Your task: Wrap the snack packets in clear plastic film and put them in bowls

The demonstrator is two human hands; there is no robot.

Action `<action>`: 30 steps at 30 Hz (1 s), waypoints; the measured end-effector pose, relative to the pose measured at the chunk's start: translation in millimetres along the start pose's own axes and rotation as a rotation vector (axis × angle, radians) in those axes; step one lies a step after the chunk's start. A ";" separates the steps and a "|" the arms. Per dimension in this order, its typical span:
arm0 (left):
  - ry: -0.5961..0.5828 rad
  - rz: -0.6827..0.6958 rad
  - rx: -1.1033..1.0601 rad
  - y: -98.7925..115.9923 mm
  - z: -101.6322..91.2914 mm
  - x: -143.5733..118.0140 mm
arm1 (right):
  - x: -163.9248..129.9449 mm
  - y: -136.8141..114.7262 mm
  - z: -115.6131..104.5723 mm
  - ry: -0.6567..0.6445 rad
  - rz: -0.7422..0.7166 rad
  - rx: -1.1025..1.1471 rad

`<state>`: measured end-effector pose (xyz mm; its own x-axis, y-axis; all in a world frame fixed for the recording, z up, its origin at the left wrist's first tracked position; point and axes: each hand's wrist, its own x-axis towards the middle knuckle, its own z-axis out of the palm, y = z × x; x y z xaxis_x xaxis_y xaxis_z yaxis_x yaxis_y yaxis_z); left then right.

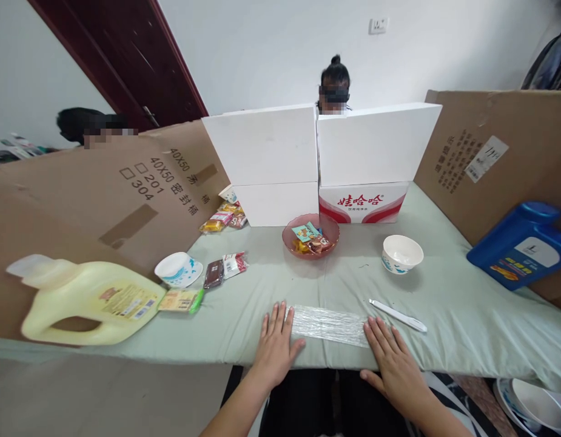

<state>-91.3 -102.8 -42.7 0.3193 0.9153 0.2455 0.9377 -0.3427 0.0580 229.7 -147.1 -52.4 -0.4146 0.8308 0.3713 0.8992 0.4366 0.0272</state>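
Note:
A flat strip of clear, crinkled plastic film (pixel 330 326) lies crosswise near the table's front edge. My left hand (pixel 275 346) rests palm down at its left end, fingers stretched out. At the right end, my right hand (pixel 392 358) lies just as flat, its fingertips touching the film. Just beyond the right fingers is a slim white tool (pixel 398 315), its exact kind unclear. Farther back stands a pink translucent bowl (pixel 289 244) holding several wrapped snacks (pixel 310 235). A white paper bowl with blue print (pixel 402 255) is to its right.
Cardboard panels (pixel 139 200) (pixel 498 139) flank the table, and white boxes (pixel 271 158) stand at the back. A yellow jug (pixel 125 291), an overturned paper bowl (pixel 176 268) and snack packets (pixel 214 274) are left; a blue bottle (pixel 521 246) leans right. Two people (pixel 335 79) are beyond.

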 end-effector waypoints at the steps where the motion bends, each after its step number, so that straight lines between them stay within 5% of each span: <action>1: 0.038 -0.010 -0.015 8.3 -2.3 -1.1 | -3.9 -0.9 -2.6 0.008 0.006 -0.004; 4: 0.073 0.028 -0.127 40.7 -14.7 -2.4 | -16.9 -4.5 -10.7 0.033 0.014 -0.008; 8: -0.021 0.079 -0.260 69.9 -29.4 8.2 | -37.3 -2.8 -22.3 0.042 -0.047 0.052; 16: -0.117 0.301 -0.335 67.7 -22.4 39.3 | -30.7 -3.6 -60.1 0.131 -0.180 0.237; 22: -0.294 0.534 -0.468 66.1 -32.8 33.4 | 10.1 -24.4 -105.5 -0.022 -0.209 0.722; 26: -0.320 0.555 -0.482 65.0 -38.8 33.8 | 52.8 -29.1 -85.5 -0.123 0.023 0.984; 30: -0.309 0.551 -0.478 64.6 -39.6 35.8 | 108.1 -26.9 -39.6 -0.178 0.322 0.767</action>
<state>-24.7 -100.5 8.1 0.8096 0.5809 0.0839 0.4954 -0.7529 0.4332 166.2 -82.7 23.8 -0.2286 0.9684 0.0998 0.6603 0.2296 -0.7151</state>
